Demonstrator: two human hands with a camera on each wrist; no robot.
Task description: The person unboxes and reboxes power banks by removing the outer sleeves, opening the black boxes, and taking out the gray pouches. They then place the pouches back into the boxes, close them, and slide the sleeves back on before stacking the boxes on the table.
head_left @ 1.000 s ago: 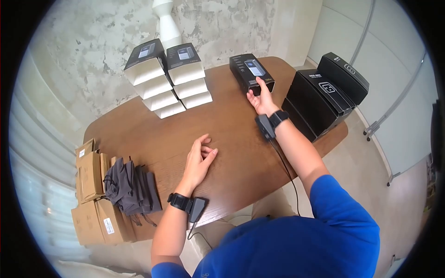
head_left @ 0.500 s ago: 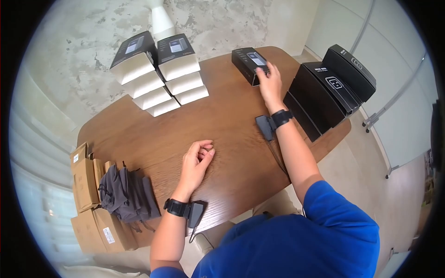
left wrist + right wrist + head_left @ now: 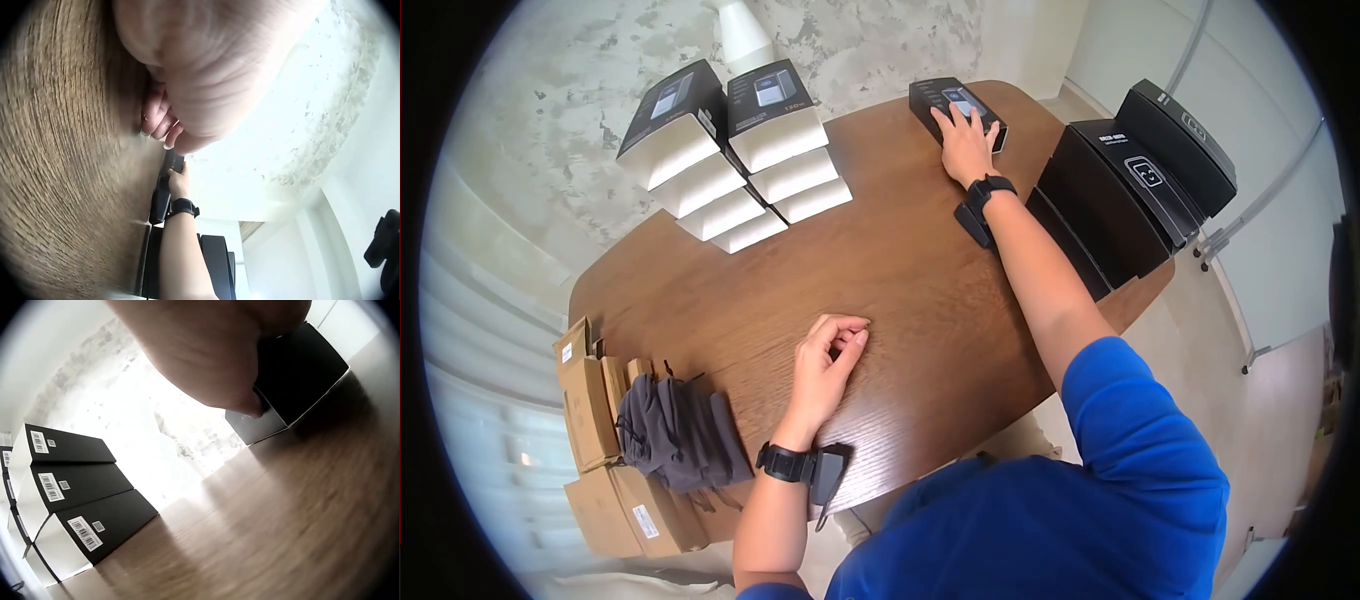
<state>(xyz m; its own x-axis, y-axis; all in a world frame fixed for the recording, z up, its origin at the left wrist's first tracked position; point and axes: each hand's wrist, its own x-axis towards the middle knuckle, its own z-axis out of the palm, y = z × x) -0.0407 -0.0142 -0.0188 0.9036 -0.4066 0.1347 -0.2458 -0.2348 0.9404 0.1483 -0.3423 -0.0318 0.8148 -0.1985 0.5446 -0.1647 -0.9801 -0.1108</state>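
A black retail box (image 3: 927, 97) with a device picture printed on top lies at the far right of the wooden table. My right hand (image 3: 970, 150) grips it from above, fingers spread across its near part. In the right wrist view, the thumb (image 3: 244, 406) presses against the side of the box (image 3: 303, 372) close to its corner, while the other fingers are hidden there. My left hand (image 3: 825, 360) rests near the middle of the table, its fingers loosely curled and holding nothing.
Two stacks of similar boxes (image 3: 775, 110) stand at the back left, white ends toward me. Larger black boxes (image 3: 1100, 190) line the right edge. At the left lie brown cardboard boxes (image 3: 610, 495) and dark grey drawstring pouches (image 3: 685, 430).
My right hand has gone from the box's near end, palm upturned, to over its top. The box has shifted toward the table's far edge. My left hand stays in place, fingers curling slightly more.
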